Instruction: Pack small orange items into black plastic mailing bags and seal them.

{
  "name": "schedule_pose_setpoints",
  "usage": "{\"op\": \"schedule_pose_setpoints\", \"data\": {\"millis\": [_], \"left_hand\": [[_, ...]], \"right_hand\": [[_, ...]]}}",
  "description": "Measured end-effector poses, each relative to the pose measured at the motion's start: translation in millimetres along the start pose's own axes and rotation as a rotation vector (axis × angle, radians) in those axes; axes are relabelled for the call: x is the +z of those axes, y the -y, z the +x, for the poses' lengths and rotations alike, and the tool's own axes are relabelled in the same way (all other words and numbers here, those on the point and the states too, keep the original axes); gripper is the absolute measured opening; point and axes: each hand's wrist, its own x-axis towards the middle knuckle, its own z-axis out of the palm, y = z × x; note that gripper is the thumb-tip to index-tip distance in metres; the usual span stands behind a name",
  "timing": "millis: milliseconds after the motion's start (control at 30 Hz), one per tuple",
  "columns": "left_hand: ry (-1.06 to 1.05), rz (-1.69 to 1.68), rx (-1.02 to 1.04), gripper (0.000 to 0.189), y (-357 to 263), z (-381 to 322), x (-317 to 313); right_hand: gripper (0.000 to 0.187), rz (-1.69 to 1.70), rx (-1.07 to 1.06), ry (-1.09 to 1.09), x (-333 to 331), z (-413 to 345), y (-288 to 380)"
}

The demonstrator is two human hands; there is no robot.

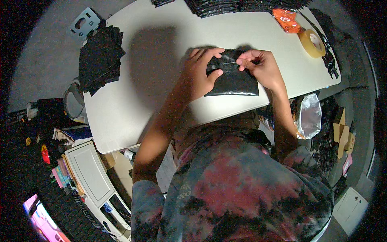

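A flat black plastic bag (234, 83) lies on the white table before me, with a folded, glossy strip across its upper part. My left hand (201, 71) rests over its left side, thumb on the face and fingertips near the top edge, spread apart. At the upper right corner, my right hand (261, 66) pinches the bag's edge between thumb and fingers. The spot under the right fingertips is partly hidden.
Black bags in a pile (101, 59) overhang the table's left edge; more black bags (242, 7) line the far edge. A tape roll (313, 44) and an orange item in clear plastic (285, 19) sit at right. Below stand a silver-lined bag (310, 116) and a white cabinet (90, 174).
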Motion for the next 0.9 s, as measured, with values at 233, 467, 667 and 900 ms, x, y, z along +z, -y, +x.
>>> {"op": "schedule_pose_setpoints", "data": {"millis": [233,467,667,900], "left_hand": [[0.015,0.027,0.029,0.054,0.8,1.1,-1.0],[-0.043,0.056,0.1,0.047,0.4,-0.1,-2.2],[0.011,0.128,0.204,0.037,-2.2,0.9,-5.6],[-0.007,0.221,0.171,0.037,1.0,-7.9,0.2]], "right_hand": [[0.007,-0.013,-0.057,-0.004,1.5,0.5,-0.8],[0.008,-0.103,-0.03,-0.041,5.0,0.1,1.0],[0.007,-0.144,-0.011,-0.026,1.1,1.4,2.1],[0.016,-0.516,-0.127,-0.158,0.1,-6.0,35.1]]}}
